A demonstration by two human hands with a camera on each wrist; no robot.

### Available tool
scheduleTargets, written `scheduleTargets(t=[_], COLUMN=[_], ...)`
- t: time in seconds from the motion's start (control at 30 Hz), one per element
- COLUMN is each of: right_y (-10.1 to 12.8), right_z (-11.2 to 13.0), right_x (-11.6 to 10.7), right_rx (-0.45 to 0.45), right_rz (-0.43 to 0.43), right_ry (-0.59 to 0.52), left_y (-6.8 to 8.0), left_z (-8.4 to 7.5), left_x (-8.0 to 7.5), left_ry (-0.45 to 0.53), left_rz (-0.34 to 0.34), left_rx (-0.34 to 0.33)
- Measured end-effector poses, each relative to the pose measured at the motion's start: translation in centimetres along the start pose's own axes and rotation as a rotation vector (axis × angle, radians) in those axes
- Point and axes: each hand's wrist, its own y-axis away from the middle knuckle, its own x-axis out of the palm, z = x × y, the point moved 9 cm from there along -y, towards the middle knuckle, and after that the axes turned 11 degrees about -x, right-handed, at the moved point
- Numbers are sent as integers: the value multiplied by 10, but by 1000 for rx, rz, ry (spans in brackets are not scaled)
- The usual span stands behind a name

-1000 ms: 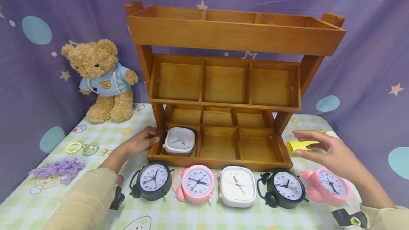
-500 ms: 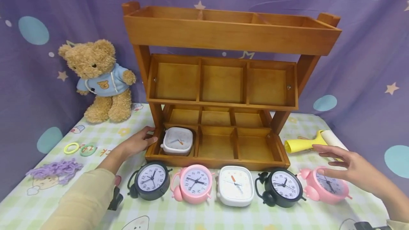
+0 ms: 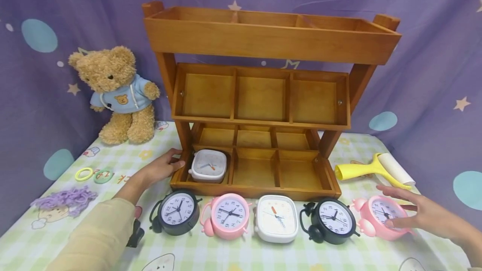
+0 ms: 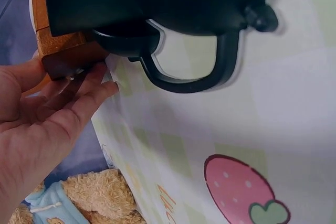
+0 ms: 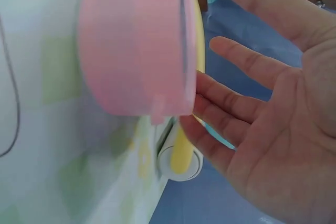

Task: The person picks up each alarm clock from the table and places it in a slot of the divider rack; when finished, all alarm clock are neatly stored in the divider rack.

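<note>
Head view shows the big wooden shelf [image 3: 260,95] in the middle, a teddy bear [image 3: 118,95] at the left and a yellow lint roller [image 3: 373,170] at the right. Left hand [image 3: 160,168] rests flat on the shelf's bottom left corner, beside the white clock [image 3: 208,165] inside. Right hand [image 3: 425,216], fingers straight, has come down to touch the pink clock [image 3: 380,216] at the row's right end.

head view looks down; wrist views sit close

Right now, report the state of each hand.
Left hand: open, fingers resting against the wooden shelf, holding nothing.
Right hand: open, straight fingers touching the pink alarm clock, no grip.
</note>
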Motion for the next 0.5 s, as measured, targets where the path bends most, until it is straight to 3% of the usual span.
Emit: scheduleTargets(t=[0.23,0.4,0.5], right_y=[8,9,9], right_z=[-15,-11,-12], right_x=[13,24,25], right_rx=[121,-28,-61], right_rz=[97,89,74], right_ry=[-20,-165,-162], left_y=[1,0,-1], left_z=[-1,-1,1], left_x=[0,-1,-1], left_ry=[7,-1,-3], left_rz=[7,5,5], left_rx=[-4,-3,-8])
